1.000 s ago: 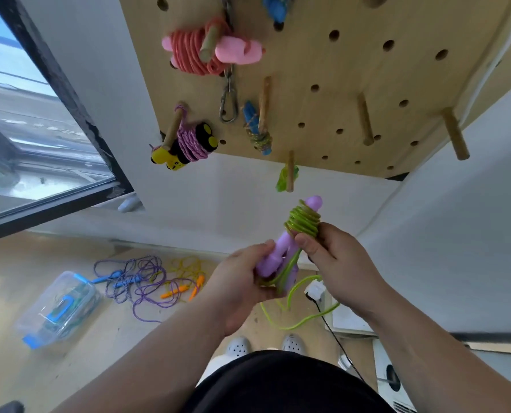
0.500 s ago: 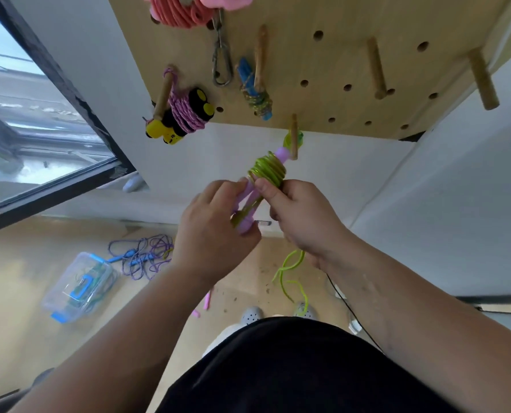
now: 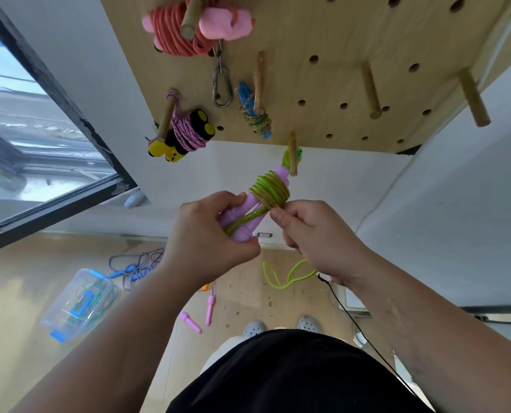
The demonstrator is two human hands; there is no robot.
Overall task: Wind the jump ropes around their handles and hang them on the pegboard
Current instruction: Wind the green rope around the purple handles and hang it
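My left hand [image 3: 209, 234] grips two purple handles [image 3: 242, 216] of a jump rope held side by side. A green rope [image 3: 269, 192] is coiled several times around their upper part. My right hand [image 3: 316, 236] pinches the green rope just below the coil, and a loose loop of the rope [image 3: 287, 275] hangs under that hand. Above is the wooden pegboard [image 3: 337, 34]. On its pegs hang a wound pink rope [image 3: 188, 28], a yellow-and-black one with purple cord [image 3: 185, 135], and a blue one [image 3: 255, 114]. The purple handles' tip is near a low peg [image 3: 293, 153].
Two bare pegs [image 3: 371, 90] [image 3: 473, 96] stick out at the pegboard's right. On the floor lie a tangled purple and blue rope [image 3: 135, 266], pink handles [image 3: 200, 314] and a clear plastic box [image 3: 77, 304]. A window [image 3: 25, 138] is at left, a black cable [image 3: 355, 320] at right.
Both hands rose with the handles toward the pegboard's lower edge. The loose green rope below has grown shorter as the coil thickened.
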